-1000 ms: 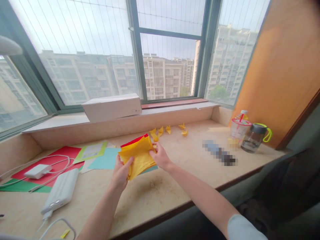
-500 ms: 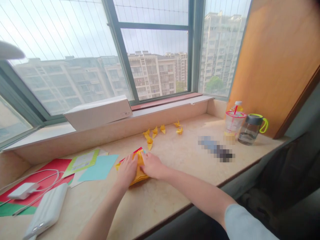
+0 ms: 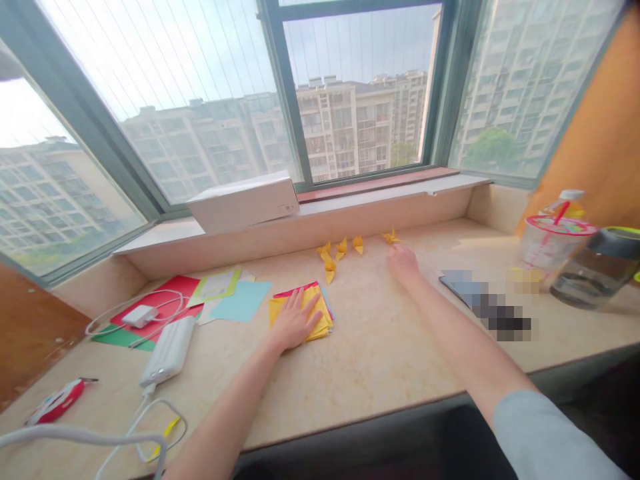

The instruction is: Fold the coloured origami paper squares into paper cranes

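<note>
The left hand lies flat and open on the paper stack. Beyond and right of the stack, the right hand hovers, loosely open and empty, just beside 1 folded yellow figure. Lifting that figure would call for a light pinch.

A long white box lies on the window ledge at the far side. At the left of the table, a white charger sits on a red sheet. A green sheet lies at the red sheet's near edge and a teal sheet to its right. A white power bank lies nearer. At the right, a red-lidded cup and a clear bottle stand side by side.
</note>
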{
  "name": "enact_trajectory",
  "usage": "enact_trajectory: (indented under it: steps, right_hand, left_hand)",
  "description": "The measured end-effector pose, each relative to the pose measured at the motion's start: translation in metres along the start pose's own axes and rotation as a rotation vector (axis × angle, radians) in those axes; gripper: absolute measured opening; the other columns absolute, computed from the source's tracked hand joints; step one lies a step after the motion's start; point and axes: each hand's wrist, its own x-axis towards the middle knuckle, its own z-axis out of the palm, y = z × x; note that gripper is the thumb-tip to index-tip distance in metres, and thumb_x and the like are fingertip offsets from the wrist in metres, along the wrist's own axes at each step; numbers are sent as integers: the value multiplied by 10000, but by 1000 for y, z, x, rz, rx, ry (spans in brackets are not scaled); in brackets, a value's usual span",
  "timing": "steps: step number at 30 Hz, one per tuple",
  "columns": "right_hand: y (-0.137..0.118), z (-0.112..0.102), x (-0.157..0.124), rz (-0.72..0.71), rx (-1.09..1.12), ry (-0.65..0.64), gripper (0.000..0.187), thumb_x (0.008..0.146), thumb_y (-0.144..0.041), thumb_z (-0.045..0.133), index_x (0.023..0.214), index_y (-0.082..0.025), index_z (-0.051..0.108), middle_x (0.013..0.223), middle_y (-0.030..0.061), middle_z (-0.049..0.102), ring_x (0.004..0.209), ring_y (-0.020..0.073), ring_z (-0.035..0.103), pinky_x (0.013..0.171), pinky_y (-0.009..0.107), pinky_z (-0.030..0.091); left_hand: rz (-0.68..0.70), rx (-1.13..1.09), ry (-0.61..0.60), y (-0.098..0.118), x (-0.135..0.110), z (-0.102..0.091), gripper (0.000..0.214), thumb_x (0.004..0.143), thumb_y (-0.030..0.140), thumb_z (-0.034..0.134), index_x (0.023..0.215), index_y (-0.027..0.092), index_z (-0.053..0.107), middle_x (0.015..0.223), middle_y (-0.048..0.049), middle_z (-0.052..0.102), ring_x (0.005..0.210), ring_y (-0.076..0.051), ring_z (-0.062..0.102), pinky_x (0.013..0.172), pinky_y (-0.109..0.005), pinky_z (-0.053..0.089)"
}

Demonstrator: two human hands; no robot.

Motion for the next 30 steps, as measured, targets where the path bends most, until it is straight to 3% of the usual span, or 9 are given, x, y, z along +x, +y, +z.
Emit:
enact_trajectory:
  steps: [4,7,11,14,16,20,22,25,30]
  right_hand:
    - [11,4,-1,-25,51,-19,344,899,-87,394,997,-38,719,1122,249,659,1074,304,594,913,405,423]
    - [7,3,-2,-85,105,-16,336,885,-70,415,1004,-63,728,1126,208,677,1052,275,616,892,367,452]
    - [-30,-7,-22,-369,353,126,282,911,-143,479,1041,-149,729,1088,115,715,1021,224,643,925,338,475]
    - [-66,-17,-49,-484,542,269,241,937,-250,513,1021,-184,729,1013,93,735,972,227,663,898,363,504]
    - [-84,-22,-65,-475,635,315,229,938,-291,528,1016,-203,724,1010,86,736,967,224,670,909,376,511]
    - [-97,-27,-81,-235,820,390,257,925,-366,547,1034,-196,707,1044,101,728,915,221,688,827,378,558]
    - [-97,-26,-84,-124,953,360,309,893,-410,591,1067,-176,690,1002,104,736,854,216,702,750,359,580]
    - [-98,-21,-89,-40,1120,203,397,832,-455,663,1098,-160,674,837,65,744,657,178,689,628,320,581]
    - [-105,-17,-104,-164,1150,22,379,842,-457,656,1100,-180,678,979,77,736,779,185,699,737,346,583]
  left_hand:
    - [16,237,-150,9,-4,-4,528,947,485,403,1418,250,450,1523,-116,395,1439,-297,292,1156,-495,216]
    - [108,424,-172,20,-3,-10,511,972,435,380,1439,229,414,1502,-137,420,1400,-303,349,1121,-484,261]
    - [352,582,-66,48,8,-23,448,950,382,486,1370,225,479,1385,-150,533,1259,-296,498,1060,-460,332]
    - [416,567,46,74,22,-29,383,963,338,478,1307,174,514,1145,-137,655,1079,-261,609,978,-410,406]
    - [434,491,88,89,32,-28,391,957,397,488,1260,155,532,1087,-122,668,1010,-249,637,910,-378,453]
    - [387,325,140,109,51,-23,424,936,496,492,1116,124,588,1038,-123,682,936,-246,665,804,-345,505]
    - [357,245,176,114,57,-21,423,934,486,504,1158,133,570,1066,-111,686,939,-243,672,776,-338,517]
    - [351,159,219,115,57,-18,481,929,427,540,1319,154,470,1155,-110,674,988,-238,671,786,-333,524]
    - [361,46,258,94,37,-2,306,938,282,525,1226,182,553,1134,-85,682,997,-198,662,830,-310,516]
